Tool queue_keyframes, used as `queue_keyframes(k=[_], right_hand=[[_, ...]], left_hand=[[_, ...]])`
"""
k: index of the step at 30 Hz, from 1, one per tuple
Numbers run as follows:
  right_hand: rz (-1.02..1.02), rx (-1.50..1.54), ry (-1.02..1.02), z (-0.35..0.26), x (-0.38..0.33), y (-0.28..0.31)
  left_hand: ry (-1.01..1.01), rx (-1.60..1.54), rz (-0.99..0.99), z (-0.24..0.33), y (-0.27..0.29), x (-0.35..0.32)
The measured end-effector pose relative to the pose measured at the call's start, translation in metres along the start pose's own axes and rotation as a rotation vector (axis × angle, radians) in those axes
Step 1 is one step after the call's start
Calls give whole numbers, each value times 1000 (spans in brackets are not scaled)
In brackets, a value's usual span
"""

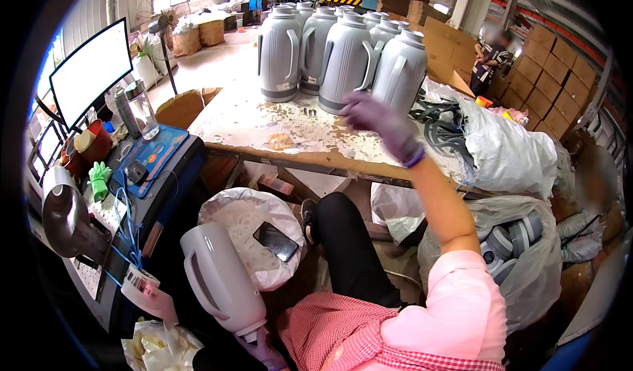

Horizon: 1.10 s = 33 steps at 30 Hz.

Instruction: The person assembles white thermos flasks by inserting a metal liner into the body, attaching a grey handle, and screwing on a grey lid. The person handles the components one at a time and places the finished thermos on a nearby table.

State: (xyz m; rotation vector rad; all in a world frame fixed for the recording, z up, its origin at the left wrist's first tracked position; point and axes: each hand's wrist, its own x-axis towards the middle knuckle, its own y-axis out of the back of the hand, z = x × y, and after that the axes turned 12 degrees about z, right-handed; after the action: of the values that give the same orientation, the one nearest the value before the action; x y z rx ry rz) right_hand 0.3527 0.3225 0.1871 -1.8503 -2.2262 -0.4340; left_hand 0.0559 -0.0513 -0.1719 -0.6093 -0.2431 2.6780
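Observation:
A light grey thermos jug (227, 282) with a side handle leans, neck end down, at my left side. My left hand (265, 354), in a purple glove, is closed around its narrow neck end, partly hidden by the jug. My right hand (388, 128), also gloved in purple, reaches out over the worn white table (264, 130). Its fingers are stretched out, slightly blurred, with nothing seen in them. They are nearest to a group of several grey thermos jugs (344, 64) standing upright; whether they touch one I cannot tell.
A phone (276, 241) lies on a white-covered round container (224, 206). Left is a desk with a monitor (92, 71), glass bottle (141, 110) and mouse (136, 171). Dark straps (445, 127), a white sack (511, 150) and a bag of grey parts (511, 242) are right.

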Motion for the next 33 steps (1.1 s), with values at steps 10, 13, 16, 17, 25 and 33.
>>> queue_keyframes(k=[10, 13, 16, 17, 25, 33], right_hand=[[-779, -294, 677, 59, -48, -202], [-827, -230, 870, 61, -46, -250], [-766, -174, 954, 55, -28, -274], [-783, -126, 861, 56, -23, -286], [-695, -40, 920, 41, -12, -421], [-1075, -239, 951, 33, -41, -496]], left_hand=[[-82, 88, 83, -15, -14, 6], [-179, 100, 56, -22, -11, 11], [-179, 126, 9, -6, -17, -1], [-175, 120, 4, 11, -26, -5], [-196, 266, -10, 11, -17, -3], [-240, 333, 1, 8, -20, -1]])
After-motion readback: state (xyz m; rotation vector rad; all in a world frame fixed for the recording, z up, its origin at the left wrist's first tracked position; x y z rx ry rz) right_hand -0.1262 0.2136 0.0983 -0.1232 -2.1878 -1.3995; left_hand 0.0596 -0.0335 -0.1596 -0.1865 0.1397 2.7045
